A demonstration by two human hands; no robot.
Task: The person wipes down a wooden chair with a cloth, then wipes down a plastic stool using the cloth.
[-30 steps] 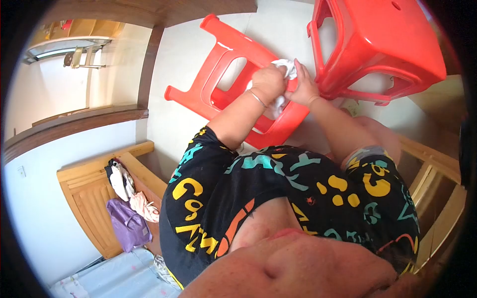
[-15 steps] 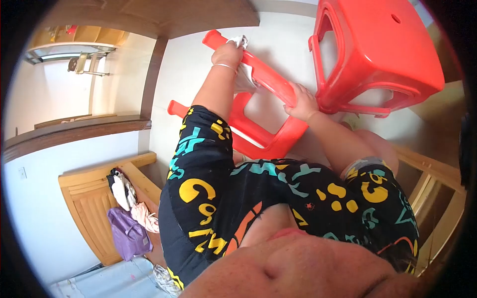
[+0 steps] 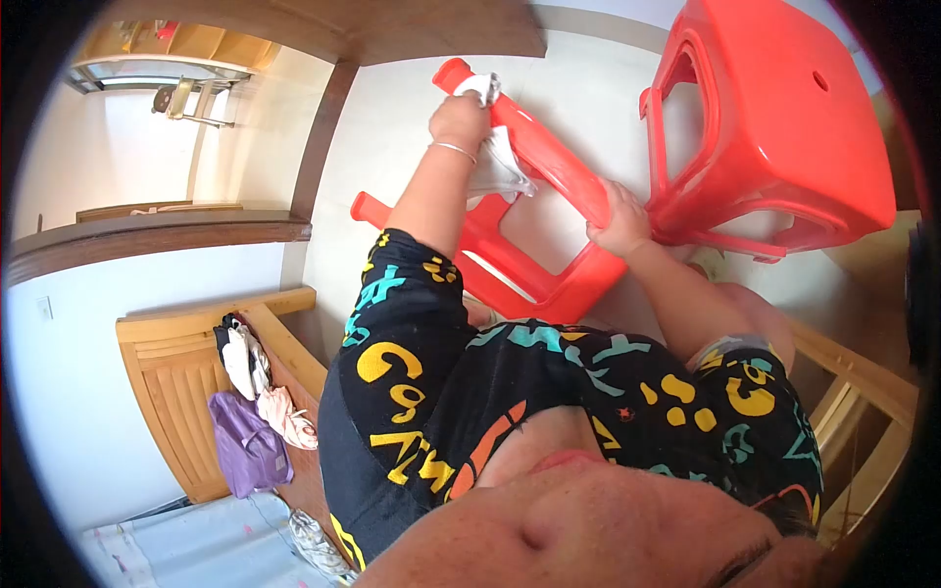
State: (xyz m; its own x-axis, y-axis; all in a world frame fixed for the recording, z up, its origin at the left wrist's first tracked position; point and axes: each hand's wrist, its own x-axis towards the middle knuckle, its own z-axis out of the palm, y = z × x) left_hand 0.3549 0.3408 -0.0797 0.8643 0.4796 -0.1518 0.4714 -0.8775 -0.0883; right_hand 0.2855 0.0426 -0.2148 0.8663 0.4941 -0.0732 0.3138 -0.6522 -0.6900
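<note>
A red plastic stool [image 3: 520, 289] lies tipped in front of my body, its legs pointing to the upper left. My left hand [image 3: 459, 122] is closed on a white cloth [image 3: 505, 167], pressing it around one leg near its end. Part of that cloth hangs loose below the leg. Farther down the same leg, my right hand [image 3: 622, 220] has its fingers wrapped around it. Just right of my right hand is a second red stool [image 3: 784, 127], with a small hole in its seat and openings in its sides.
Pale floor [image 3: 392, 118] lies around the stools. A brown wooden surface [image 3: 441, 34] juts in at the top. On the left are a wooden headboard [image 3: 167, 402], a purple bag [image 3: 245, 451] and heaped clothes. A wooden frame [image 3: 858, 382] stands at the right.
The view has shifted, so both stools appear farther right. My left hand has moved slightly toward the near side of the leg, and more of the cloth shows. My right hand keeps its hold.
</note>
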